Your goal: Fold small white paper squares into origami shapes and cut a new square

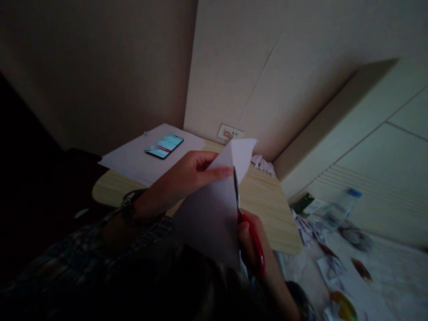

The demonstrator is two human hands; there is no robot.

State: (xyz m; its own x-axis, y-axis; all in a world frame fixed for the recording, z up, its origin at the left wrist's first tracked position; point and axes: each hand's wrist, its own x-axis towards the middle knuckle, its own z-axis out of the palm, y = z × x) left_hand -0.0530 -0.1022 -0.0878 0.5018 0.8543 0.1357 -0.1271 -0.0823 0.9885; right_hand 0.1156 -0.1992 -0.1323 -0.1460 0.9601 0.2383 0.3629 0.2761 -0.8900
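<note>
A white sheet of paper is held up over the near side of a small wooden table. My left hand is closed on it, with the thumb on the near face and the other fingers partly hidden behind. In my right hand are red-handled scissors, my fingers wrapped round the grips. The metal blades point up and lie at a cut in the paper, close to my left thumb tip. Above the blades the top part of the sheet bends off to the right.
On the light wooden table lie white sheets with a lit phone on top. Paper scraps sit by the wall, near a socket. A clear bottle and litter cover the floor at right.
</note>
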